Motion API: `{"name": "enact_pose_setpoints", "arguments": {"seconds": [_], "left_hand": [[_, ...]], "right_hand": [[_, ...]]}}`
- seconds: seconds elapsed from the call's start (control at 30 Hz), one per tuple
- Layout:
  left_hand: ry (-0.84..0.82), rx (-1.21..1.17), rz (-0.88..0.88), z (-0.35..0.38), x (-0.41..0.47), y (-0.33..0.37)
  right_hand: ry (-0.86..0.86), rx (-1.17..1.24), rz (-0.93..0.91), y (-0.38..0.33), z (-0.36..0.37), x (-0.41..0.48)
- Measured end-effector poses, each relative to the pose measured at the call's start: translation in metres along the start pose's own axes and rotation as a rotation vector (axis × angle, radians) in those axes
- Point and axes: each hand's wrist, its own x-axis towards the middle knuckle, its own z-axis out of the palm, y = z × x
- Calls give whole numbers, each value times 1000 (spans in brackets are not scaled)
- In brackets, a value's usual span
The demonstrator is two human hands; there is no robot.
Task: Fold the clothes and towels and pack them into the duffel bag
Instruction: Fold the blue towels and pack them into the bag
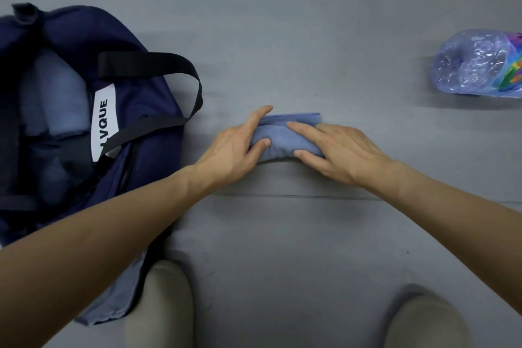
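On the floor, middle: we see a blue towel (282, 141) folded down to a short thick bundle, its thin far edge lying flat and the near part bulging.
Left hand: our left hand (240, 147) grasps the towel's left end, fingers reaching over the far edge and thumb pressed into the near face.
Right hand: our right hand (336, 150) holds the right end the same way, fingers laid across the top and thumb tucked at the near edge.
Duffel bag: the navy duffel bag (147, 116) lies open at the left, well apart from the towel, with black straps (149, 63) draped across its mouth.
Already packed: at least 2 pale blue rolled items (56, 99) sit inside the bag.
Spare cloth: a pale blue cloth (113, 299) pokes out from under the bag's near end, beside our left shoe (163, 305).
Far right: a crinkled plastic package (474, 65) rests on the floor (282, 37), away from the work.
Step in hand: we judge this to be the last fold or roll of the towel, not yet the packing.
Next move: we would need to keep both ends squeezed so the bundle does not spring open, lift it left, clear the straps, and seat it next to the rolls.
Left to do: the cloth under the bag looks unfolded.
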Motion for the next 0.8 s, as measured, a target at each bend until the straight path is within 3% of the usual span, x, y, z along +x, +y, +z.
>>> {"name": "enact_pose_setpoints", "arguments": {"seconds": [0.1,0.2,0.33,0.53,0.6,0.7,0.8], "left_hand": [[-14,-18,-113,-3,9,4],[116,-58,-262,-3,14,8],[263,-116,-401,2,4,12],[46,-473,-244,34,-27,22],[48,-577,-255,37,-15,31],[99,-724,-279,33,0,51],[138,-773,-242,9,-1,63]], "right_hand": [[36,-31,4,-1,-7,4],[14,-13,59,-5,-8,10],[-11,181,95,-9,-6,8],[36,363,112,-17,10,-5],[29,495,162,-19,13,-4],[18,896,249,-28,13,-1],[27,981,193,-44,-7,-1]]}}
